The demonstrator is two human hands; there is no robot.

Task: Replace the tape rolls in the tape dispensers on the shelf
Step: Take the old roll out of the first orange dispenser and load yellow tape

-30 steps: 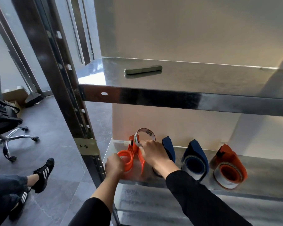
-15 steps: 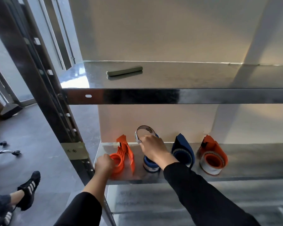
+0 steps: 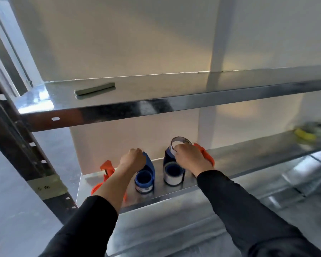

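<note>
Two blue dispensers [image 3: 151, 165] [image 3: 167, 157], two orange dispensers [image 3: 106, 166] [image 3: 208, 156]

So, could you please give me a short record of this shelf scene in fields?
Left hand: grips the left blue dispenser
Right hand: holds a tape ring above the right blue dispenser
Orange dispensers: one at far left, one behind right hand
Upper shelf: green bar
Lower shelf: four dispensers

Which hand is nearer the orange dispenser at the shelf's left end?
Left. The left hand grips the blue dispenser beside the orange dispenser; the right hand holds a tape ring farther right.
</note>
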